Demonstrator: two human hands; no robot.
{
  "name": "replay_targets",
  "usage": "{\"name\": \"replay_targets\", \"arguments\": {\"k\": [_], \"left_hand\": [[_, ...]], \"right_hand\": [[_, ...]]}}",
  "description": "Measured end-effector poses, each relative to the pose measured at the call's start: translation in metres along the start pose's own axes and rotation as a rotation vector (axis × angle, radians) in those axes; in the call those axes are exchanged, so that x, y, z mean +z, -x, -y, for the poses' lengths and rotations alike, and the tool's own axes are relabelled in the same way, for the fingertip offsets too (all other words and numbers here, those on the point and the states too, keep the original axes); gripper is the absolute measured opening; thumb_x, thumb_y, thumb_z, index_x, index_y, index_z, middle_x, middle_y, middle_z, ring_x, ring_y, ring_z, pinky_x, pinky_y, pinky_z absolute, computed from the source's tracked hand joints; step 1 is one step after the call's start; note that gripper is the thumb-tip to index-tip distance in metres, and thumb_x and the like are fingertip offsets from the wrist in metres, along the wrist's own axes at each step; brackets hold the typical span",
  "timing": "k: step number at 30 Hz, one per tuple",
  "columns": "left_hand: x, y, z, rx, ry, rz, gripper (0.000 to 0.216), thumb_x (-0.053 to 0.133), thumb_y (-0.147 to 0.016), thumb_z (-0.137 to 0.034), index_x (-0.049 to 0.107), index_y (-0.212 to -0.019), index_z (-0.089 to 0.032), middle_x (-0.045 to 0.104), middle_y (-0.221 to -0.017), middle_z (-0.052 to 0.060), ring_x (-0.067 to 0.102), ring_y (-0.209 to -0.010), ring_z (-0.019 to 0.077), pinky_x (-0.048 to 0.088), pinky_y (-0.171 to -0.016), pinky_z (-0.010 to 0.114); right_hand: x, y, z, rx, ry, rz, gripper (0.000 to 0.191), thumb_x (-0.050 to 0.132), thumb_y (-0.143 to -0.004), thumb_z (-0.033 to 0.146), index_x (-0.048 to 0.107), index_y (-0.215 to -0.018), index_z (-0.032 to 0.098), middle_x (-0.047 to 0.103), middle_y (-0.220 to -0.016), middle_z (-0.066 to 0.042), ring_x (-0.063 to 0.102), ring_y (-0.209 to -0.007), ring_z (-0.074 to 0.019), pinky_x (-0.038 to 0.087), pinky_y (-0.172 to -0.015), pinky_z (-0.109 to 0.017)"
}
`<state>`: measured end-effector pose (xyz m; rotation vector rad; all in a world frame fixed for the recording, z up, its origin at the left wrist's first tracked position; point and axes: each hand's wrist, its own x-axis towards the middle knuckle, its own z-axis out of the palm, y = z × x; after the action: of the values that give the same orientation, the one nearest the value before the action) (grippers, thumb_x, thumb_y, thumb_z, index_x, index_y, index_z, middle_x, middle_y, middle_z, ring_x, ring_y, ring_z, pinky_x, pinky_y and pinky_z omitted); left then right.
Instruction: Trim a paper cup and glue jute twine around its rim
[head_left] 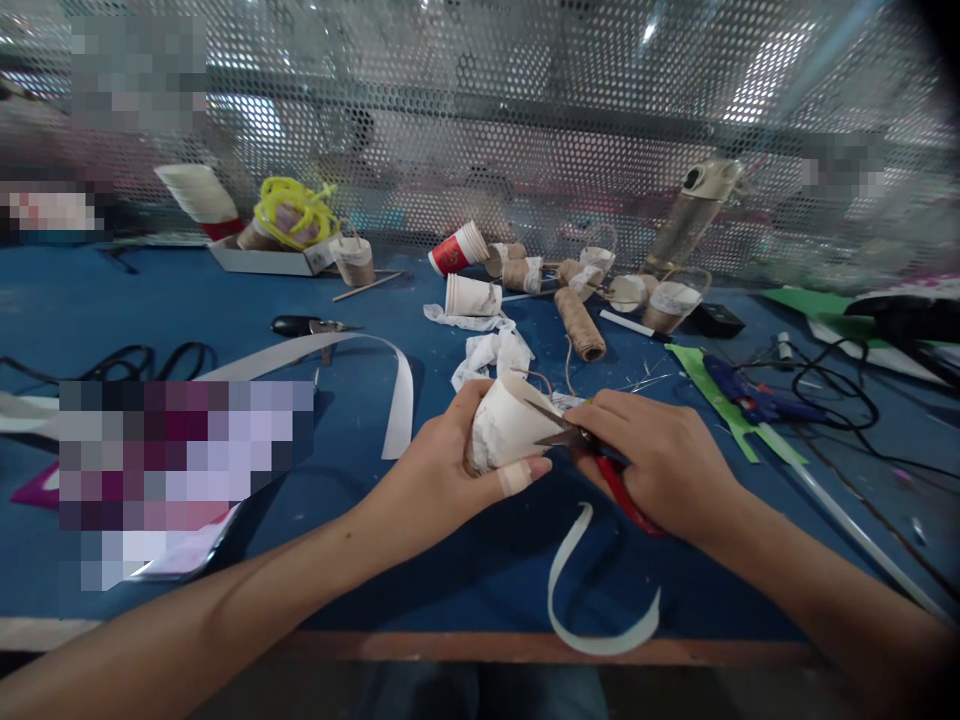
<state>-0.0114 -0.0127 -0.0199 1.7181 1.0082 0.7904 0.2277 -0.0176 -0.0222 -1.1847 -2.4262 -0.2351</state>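
My left hand (450,470) grips a paper cup wrapped in white lace (506,425), tilted on its side above the blue table (225,300). A plaster is wound around one finger of that hand. My right hand (649,455) holds red-handled scissors (600,455), whose blades touch the cup's side. A curled white paper strip (581,600) hangs near the table's front edge below both hands.
Several twine-wrapped and plain cups (472,295), a twine spool (579,322), a blue glue gun (742,400) with cable, black scissors (304,325), a long white strip (390,380), green paper (720,400) and a box with yellow cord (289,215) lie around. A mesh wall (480,120) stands behind.
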Motion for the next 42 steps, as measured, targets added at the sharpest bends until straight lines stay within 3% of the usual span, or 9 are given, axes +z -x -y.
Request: {"name": "replay_targets", "arguments": {"k": [10, 32, 38, 42], "left_hand": [[0.001, 0.0, 0.002, -0.005, 0.005, -0.004, 0.055, 0.076, -0.087, -0.045, 0.049, -0.131, -0.024, 0.068, -0.113, 0.004, 0.065, -0.101, 0.0234, 0.052, -0.084, 0.034], [0.001, 0.0, -0.001, -0.023, 0.036, 0.02, 0.062, 0.077, -0.085, -0.043, 0.045, -0.133, -0.023, 0.068, -0.118, 0.006, 0.067, -0.106, 0.0256, 0.055, -0.086, 0.034], [0.001, 0.0, -0.004, -0.027, 0.063, 0.015, 0.069, 0.078, -0.083, -0.047, 0.043, -0.137, -0.024, 0.066, -0.125, 0.007, 0.065, -0.11, 0.0254, 0.056, -0.089, 0.032], [-0.003, 0.001, -0.006, -0.021, 0.137, 0.06, 0.058, 0.065, -0.095, -0.048, 0.041, -0.143, -0.025, 0.063, -0.131, 0.006, 0.062, -0.117, 0.0242, 0.053, -0.097, 0.032]], "right_hand": [[-0.001, 0.0, 0.002, -0.027, -0.014, -0.006, 0.009, 0.059, -0.09, 0.021, 0.067, -0.091, 0.018, 0.065, -0.073, -0.001, 0.062, -0.067, -0.0184, 0.033, -0.055, -0.03], [-0.001, 0.001, 0.004, -0.008, -0.026, -0.006, 0.01, 0.057, -0.092, 0.022, 0.067, -0.09, 0.019, 0.069, -0.075, -0.002, 0.064, -0.068, -0.0166, 0.035, -0.057, -0.027], [-0.002, -0.001, 0.003, 0.082, -0.121, -0.068, 0.01, 0.056, -0.09, 0.017, 0.066, -0.088, 0.02, 0.067, -0.071, -0.001, 0.062, -0.062, -0.0146, 0.038, -0.058, -0.025], [-0.001, -0.003, 0.003, 0.156, -0.11, -0.072, 0.014, 0.056, -0.09, 0.022, 0.064, -0.079, 0.02, 0.06, -0.063, 0.001, 0.056, -0.054, -0.0134, 0.035, -0.054, -0.026]]}}
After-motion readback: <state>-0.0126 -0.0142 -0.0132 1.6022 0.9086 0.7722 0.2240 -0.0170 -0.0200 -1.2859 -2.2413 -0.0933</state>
